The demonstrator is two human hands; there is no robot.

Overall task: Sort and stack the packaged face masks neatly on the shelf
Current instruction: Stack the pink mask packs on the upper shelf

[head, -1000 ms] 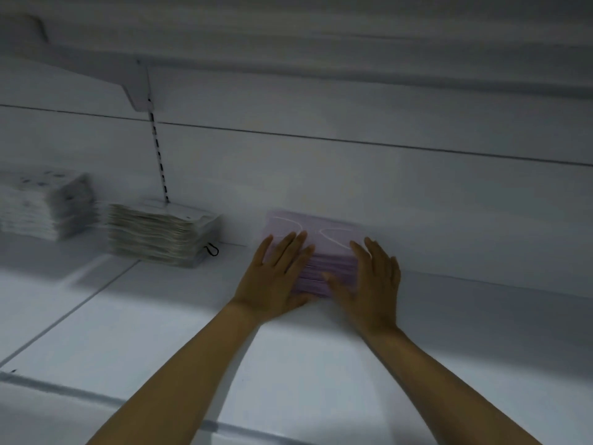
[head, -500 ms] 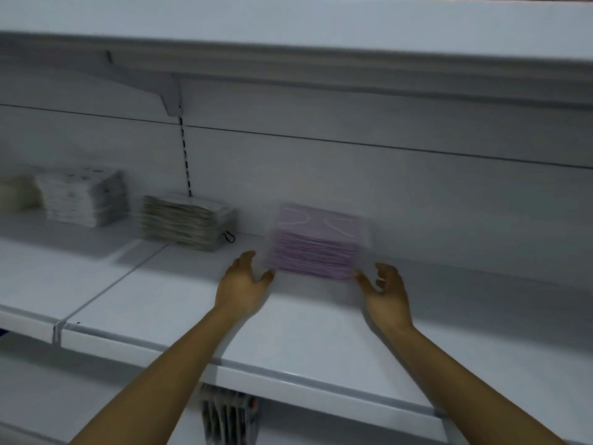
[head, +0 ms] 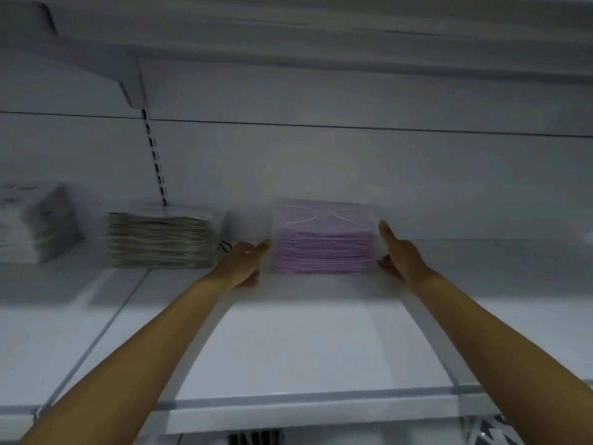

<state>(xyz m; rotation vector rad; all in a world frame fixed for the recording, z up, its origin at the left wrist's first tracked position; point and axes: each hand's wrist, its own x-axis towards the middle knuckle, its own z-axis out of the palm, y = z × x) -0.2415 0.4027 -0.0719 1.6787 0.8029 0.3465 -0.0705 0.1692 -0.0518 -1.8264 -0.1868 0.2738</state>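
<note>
Head view shows both bare arms reaching into a white shelf [head: 288, 342]. Between the two hands sits a stack of purple packaged face masks [head: 324, 248], close to the back wall [head: 321, 162], white ear loops visible on its top pack. The left hand [head: 241, 263] stands edge-on just beside the stack's left side, fingers straight and held together, fingertips at or almost at the wrap; blur hides whether they touch. The right hand [head: 399, 252] stands the same way at the stack's right side, fingers extended and together, thumb low near the shelf surface, its fingertip against the upper right corner. Neither hand closes around anything. Left of the left hand, just beyond it, rests a stack of beige mask packs [head: 160, 240]. Farther left lies a white stack [head: 35, 223], blurred.
</note>
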